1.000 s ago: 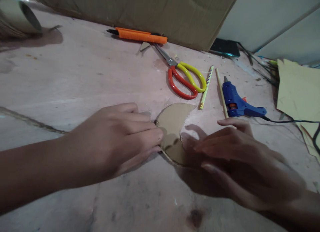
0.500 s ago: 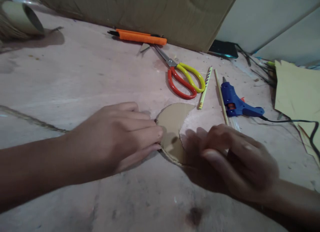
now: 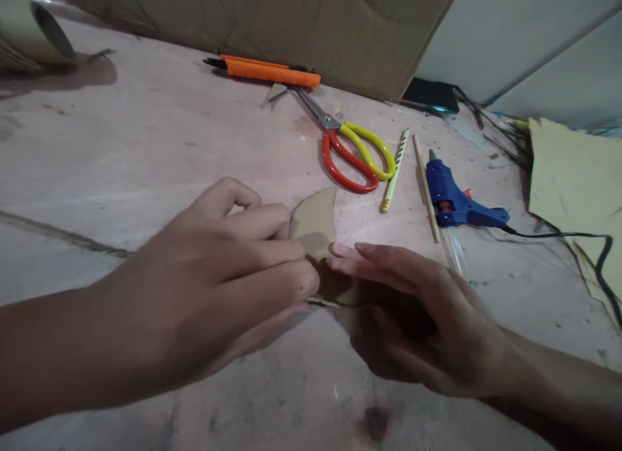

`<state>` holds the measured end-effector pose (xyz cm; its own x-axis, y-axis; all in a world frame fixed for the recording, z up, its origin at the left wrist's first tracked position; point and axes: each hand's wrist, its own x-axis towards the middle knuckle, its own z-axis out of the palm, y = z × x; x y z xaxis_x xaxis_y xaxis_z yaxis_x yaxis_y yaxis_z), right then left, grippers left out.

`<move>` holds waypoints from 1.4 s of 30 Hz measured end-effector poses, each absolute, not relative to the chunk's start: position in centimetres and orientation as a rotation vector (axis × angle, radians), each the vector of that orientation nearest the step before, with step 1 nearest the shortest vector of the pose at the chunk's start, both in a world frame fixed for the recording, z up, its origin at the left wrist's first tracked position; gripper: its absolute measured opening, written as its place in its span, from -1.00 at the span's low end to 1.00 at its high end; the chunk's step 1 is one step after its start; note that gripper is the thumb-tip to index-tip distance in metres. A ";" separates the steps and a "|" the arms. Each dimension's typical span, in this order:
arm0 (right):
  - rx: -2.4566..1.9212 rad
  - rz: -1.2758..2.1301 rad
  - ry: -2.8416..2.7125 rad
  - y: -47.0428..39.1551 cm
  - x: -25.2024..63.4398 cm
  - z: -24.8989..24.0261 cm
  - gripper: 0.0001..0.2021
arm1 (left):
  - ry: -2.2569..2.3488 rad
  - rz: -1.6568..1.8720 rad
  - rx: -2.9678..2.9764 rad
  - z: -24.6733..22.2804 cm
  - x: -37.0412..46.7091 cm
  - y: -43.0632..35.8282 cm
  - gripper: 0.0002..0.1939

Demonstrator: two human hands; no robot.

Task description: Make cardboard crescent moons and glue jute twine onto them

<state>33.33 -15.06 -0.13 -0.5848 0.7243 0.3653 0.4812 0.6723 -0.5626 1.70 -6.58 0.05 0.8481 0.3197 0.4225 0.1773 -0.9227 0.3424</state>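
A crescent-shaped cardboard piece point(image 3: 315, 216) lies on the table between my hands, with a strand of twine along its near edge. My left hand point(image 3: 218, 282) is closed on its left side, fingers bent and the thumb low at the edge. From the right, my right hand point(image 3: 437, 321) reaches over the cardboard, its fingers stretched out and the fingertips touching the surface; its thumb is in shadow. A length of twine point(image 3: 68, 236) runs in from the left and passes behind my left wrist.
Beyond the hands lie scissors point(image 3: 330, 122) with red and yellow handles, a pencil point(image 3: 396, 169), a thin stick point(image 3: 426, 190) and a blue glue gun point(image 3: 451, 201). An orange marker point(image 3: 272, 70) rests by a cardboard box point(image 3: 253, 23). A twine roll point(image 3: 29, 33) stands far left, cardboard sheets point(image 3: 573, 185) right.
My right hand has moved left, its fingers stretching out from a curl onto the cardboard. The cardboard has turned and shifted left, and my left hand's fingers have bent and spread over it.
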 end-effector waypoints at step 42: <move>-0.898 0.491 -2.367 -12.6 31.2 0.7 -0.65 | 0.481 0.646 2.348 -0.9 1.9 -6.0 -0.80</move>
